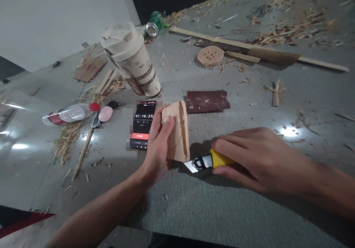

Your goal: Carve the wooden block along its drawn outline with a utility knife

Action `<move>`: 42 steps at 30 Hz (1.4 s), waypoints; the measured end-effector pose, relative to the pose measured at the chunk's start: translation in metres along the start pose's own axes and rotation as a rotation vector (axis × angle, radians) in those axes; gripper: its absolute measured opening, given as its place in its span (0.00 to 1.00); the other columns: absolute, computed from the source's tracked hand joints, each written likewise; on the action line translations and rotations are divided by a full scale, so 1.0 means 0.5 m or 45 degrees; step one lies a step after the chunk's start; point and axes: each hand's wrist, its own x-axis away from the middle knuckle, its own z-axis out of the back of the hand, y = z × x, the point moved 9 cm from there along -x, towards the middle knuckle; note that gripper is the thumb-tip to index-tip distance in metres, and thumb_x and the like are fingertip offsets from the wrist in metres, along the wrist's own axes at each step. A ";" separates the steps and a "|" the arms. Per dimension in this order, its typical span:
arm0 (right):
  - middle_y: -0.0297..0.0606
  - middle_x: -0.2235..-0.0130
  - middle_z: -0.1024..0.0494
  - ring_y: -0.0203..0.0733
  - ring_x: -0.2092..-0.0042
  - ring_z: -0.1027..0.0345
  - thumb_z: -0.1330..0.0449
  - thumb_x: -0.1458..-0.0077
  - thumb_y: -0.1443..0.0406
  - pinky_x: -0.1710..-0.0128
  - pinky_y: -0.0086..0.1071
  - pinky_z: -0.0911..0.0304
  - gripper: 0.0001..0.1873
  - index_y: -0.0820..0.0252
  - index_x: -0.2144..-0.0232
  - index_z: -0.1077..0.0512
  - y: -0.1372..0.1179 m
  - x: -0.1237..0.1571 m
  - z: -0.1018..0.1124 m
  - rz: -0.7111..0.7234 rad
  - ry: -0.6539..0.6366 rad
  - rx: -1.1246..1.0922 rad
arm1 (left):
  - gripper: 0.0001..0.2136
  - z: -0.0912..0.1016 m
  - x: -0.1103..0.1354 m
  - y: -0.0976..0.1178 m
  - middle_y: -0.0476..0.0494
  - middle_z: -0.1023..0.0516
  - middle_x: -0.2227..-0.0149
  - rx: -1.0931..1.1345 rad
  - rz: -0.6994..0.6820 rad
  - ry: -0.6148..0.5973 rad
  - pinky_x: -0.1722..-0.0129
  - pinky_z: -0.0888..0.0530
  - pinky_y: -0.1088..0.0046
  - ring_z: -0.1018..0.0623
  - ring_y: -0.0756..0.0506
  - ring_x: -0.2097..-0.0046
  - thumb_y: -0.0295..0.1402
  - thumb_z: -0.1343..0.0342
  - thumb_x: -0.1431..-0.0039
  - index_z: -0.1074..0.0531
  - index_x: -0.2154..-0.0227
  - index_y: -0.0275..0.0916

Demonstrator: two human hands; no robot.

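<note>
My left hand (159, 144) is closed round a pale block of wood (177, 138), thumb pressed on its face. A curved pencil-like line runs across that face, and a darker brown strip shows along the right edge. In my right hand (255, 159) is a utility knife (222, 159) with a yellow handle. Its bare blade (191, 166) points left, with the tip by the block's lower right corner; I cannot tell whether it touches. Just left of my left hand lies a phone (142, 124) showing a timer. Beyond the block rests a dark brown piece of bark (207, 101).
A tall lidded cup (138, 63) stands behind the phone. On the left lies a plastic bottle (69, 114) near a pink rounded object (105, 114). Further back are a green can (154, 24), a pale carved disc with holes (210, 55) and long wooden sticks (321, 63). Shavings (288, 33) litter the surface.
</note>
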 end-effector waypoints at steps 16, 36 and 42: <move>0.30 0.68 0.27 0.36 0.72 0.38 0.51 0.20 0.51 0.70 0.36 0.48 0.18 0.55 0.60 0.35 -0.002 0.001 -0.006 0.005 -0.019 -0.045 | 0.21 0.002 -0.002 -0.013 0.44 0.19 0.52 0.044 0.039 -0.015 0.57 0.19 0.69 0.19 0.42 0.54 0.51 0.33 0.33 0.26 0.43 0.51; 0.30 0.69 0.28 0.37 0.72 0.40 0.49 0.21 0.53 0.71 0.35 0.46 0.18 0.55 0.63 0.34 -0.021 0.000 0.017 0.079 0.139 0.145 | 0.20 -0.005 0.004 0.002 0.45 0.20 0.55 0.080 0.012 -0.079 0.63 0.21 0.72 0.20 0.44 0.58 0.48 0.36 0.31 0.30 0.41 0.51; 0.30 0.70 0.28 0.37 0.72 0.41 0.49 0.21 0.53 0.72 0.36 0.48 0.20 0.56 0.65 0.32 -0.027 -0.001 0.024 0.086 0.172 0.187 | 0.17 -0.008 0.005 0.011 0.48 0.22 0.57 0.075 -0.017 -0.127 0.62 0.22 0.74 0.22 0.48 0.61 0.47 0.36 0.30 0.29 0.44 0.51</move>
